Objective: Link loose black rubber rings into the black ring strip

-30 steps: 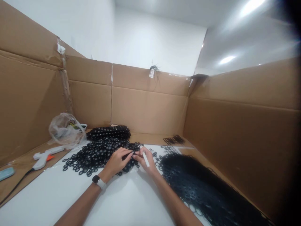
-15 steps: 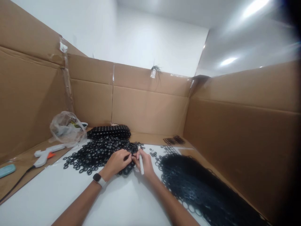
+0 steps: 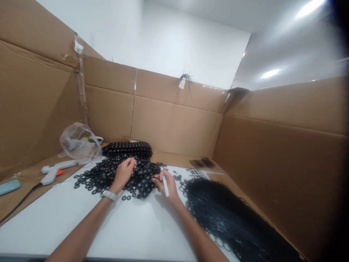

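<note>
My left hand (image 3: 125,172), with a pale watch band on its wrist, is over the pile of small black rings (image 3: 102,174). Its fingers are bent together, and whatever they hold is too small to make out. My right hand (image 3: 167,185) holds a white pen-like stick (image 3: 165,185) upright in its curled fingers. Thumb and forefinger of that hand meet at the edge of a black dotted piece (image 3: 145,185), which lies between the hands at the front of the pile.
A dotted black roll (image 3: 128,148) lies behind the pile. On the left are a plastic bag (image 3: 80,143), a white glue gun (image 3: 50,175) and a light blue object (image 3: 9,187). A large black ring mesh (image 3: 229,214) spreads at right. Cardboard walls (image 3: 174,123) surround the white board (image 3: 131,229).
My left hand has moved up and left, away from my right hand, onto the ring pile. More of the dotted piece now shows between them. The view has shifted slightly.
</note>
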Tool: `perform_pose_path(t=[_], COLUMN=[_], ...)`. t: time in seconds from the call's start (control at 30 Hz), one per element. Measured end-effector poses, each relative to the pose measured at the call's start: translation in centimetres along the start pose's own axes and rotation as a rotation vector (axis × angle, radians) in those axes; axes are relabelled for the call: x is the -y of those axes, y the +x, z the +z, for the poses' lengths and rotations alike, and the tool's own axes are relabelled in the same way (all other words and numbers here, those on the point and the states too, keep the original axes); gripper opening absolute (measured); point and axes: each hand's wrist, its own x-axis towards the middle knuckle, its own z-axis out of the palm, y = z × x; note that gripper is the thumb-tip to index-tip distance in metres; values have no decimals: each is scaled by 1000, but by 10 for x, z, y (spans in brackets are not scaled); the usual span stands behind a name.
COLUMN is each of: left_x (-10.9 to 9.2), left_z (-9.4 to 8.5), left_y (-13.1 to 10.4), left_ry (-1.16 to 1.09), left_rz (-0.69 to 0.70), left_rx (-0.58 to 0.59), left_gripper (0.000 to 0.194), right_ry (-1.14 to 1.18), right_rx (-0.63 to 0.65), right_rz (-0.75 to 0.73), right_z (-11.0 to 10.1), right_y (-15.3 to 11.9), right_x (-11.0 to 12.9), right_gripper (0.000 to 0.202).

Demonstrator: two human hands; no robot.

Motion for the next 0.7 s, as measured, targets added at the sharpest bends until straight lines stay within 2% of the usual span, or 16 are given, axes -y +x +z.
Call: perform_pose_path(t=[0.07, 0.13, 0.3, 0.37, 0.47, 0.7], left_x=[-2, -8, -25, -26, -21, -6], left_z=[-9, -8, 22, 31, 33, 26], left_y=[1, -3, -22, -25, -21, -10], left_ry=[4, 5, -39, -75, -124, -104], left_rz=[13, 68, 229, 228, 180, 136], left_rx=[-34, -6, 216, 240, 173, 2], left_gripper=[46, 41, 28, 27, 36, 41], right_ry=[42, 83, 49, 5, 20, 53], right_rx=[-21, -23, -25, -25, -11, 13], right_rz=[15, 30, 1, -22, -32, -5], right_z=[-2, -4, -4, -3, -1, 2], right_y=[1, 2, 3, 4, 6, 6], right_x=[-3, -4, -1, -1, -2, 2], right_gripper=[34, 34, 34, 35, 38, 39])
